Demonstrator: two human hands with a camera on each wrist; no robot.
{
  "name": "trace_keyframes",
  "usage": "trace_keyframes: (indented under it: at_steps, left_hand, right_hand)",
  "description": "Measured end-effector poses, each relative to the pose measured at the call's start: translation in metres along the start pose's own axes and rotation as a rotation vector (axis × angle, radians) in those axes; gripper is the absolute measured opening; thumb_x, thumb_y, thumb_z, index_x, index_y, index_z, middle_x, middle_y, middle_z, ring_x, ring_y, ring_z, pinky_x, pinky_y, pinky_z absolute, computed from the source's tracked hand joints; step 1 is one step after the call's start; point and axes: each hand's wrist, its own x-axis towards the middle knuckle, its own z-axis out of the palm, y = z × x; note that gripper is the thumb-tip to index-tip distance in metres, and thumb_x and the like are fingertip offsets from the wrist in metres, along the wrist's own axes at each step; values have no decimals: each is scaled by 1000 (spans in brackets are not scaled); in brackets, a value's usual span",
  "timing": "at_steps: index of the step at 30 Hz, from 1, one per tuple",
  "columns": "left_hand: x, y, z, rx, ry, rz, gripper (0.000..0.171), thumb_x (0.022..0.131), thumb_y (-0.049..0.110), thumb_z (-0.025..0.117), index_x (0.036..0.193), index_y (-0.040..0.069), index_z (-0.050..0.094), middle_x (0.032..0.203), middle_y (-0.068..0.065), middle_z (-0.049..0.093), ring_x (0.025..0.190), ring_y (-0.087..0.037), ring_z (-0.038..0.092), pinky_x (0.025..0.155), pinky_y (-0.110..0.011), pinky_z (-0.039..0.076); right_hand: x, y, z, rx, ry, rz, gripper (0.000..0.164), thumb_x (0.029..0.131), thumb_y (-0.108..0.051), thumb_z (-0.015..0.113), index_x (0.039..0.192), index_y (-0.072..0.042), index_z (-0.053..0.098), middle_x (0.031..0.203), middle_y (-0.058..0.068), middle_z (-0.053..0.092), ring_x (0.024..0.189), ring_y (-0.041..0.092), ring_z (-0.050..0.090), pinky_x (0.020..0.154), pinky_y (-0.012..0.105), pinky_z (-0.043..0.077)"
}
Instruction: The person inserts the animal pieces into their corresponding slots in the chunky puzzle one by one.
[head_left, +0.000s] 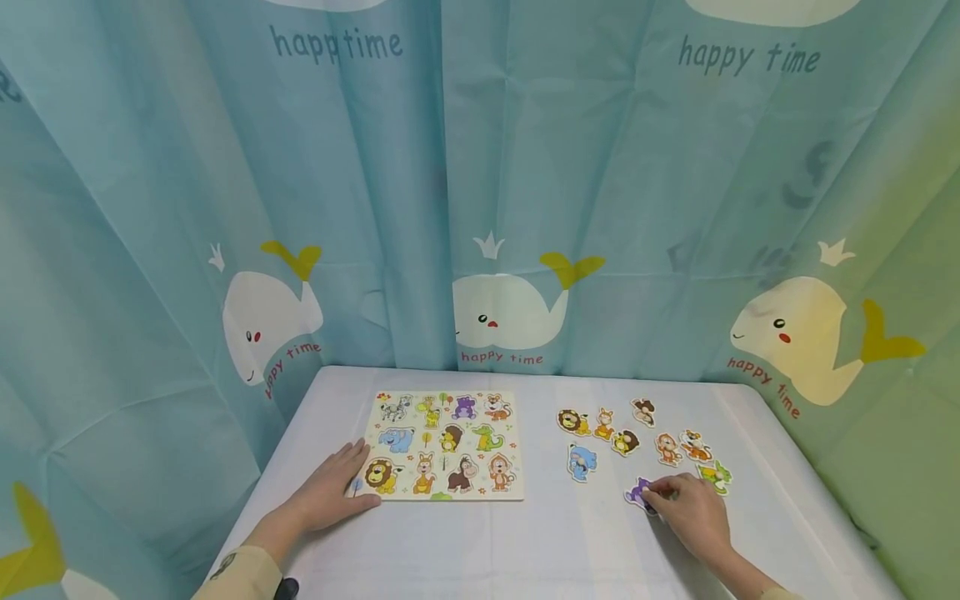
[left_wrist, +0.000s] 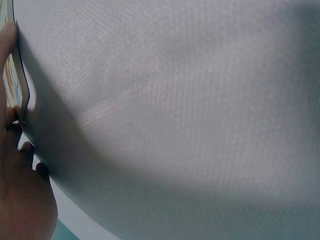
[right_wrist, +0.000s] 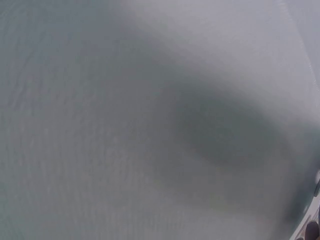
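Note:
My left hand (head_left: 333,487) rests at the lower left corner of an animal puzzle board (head_left: 517,435), fingers extended along its left side and thumb on the front edge. In the left wrist view, that hand (left_wrist: 25,200) shows at the left margin beside the board's edge (left_wrist: 21,82). On the right of the table, my right hand (head_left: 693,512) pinches a purple hippo puzzle piece (head_left: 637,493) between thumb and fingers. The hand partly covers the piece. Only dark fingertips (right_wrist: 312,230) appear in the right wrist view's lower corner.
Loose animal pieces lie right of the board: an elephant (head_left: 581,462), a lion (head_left: 573,422), a kangaroo (head_left: 604,423), a hedgehog (head_left: 625,442), a monkey (head_left: 667,448), a crocodile (head_left: 716,476) and others. A white cloth covers the table (head_left: 555,550). Blue curtains (head_left: 525,167) hang behind.

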Motion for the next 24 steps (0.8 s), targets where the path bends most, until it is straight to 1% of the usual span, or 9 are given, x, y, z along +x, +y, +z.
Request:
trace_keyframes:
  at_steps: [7, 12, 15, 21, 24]
  left_hand:
    - [0, 1, 0, -5, -6, -10, 103, 86, 61, 73, 159, 2, 32, 167, -17, 24, 153, -43, 18, 122, -62, 19]
    - [0, 0, 0, -4, 2, -9, 103, 86, 60, 73, 159, 2, 32, 167, -16, 24, 153, -43, 18, 122, -62, 19]
    - [1, 1, 0, -5, 1, -6, 102, 86, 60, 73, 160, 2, 31, 168, -16, 24, 153, -42, 17, 123, -61, 18]
    - [1, 1, 0, -1, 3, 4, 101, 87, 60, 73, 159, 1, 32, 167, -17, 24, 153, -42, 18, 123, -60, 18]
    - [0, 1, -1, 1, 3, 3, 101, 87, 59, 73, 159, 1, 32, 167, -17, 24, 153, -42, 18, 123, -60, 18]
  right_hand:
    - [3, -1, 2, -22, 35, -66, 19, 83, -24, 83, 91, -8, 81, 87, 2, 67, 87, 27, 55, 72, 42, 40]
    - [4, 0, 5, -24, 49, -84, 17, 81, -22, 84, 90, -9, 81, 84, 1, 66, 83, 25, 53, 71, 39, 38]
    - [4, 0, 7, -4, 31, -62, 17, 81, -23, 83, 91, -9, 81, 86, 2, 66, 82, 24, 52, 70, 38, 37]
    - [5, -1, 8, 63, -35, 33, 20, 85, -24, 82, 97, -8, 80, 94, 6, 65, 90, 28, 52, 71, 40, 37]
    - [5, -2, 8, 86, -51, 66, 20, 85, -24, 81, 97, -9, 80, 96, 7, 65, 92, 29, 52, 72, 40, 37]
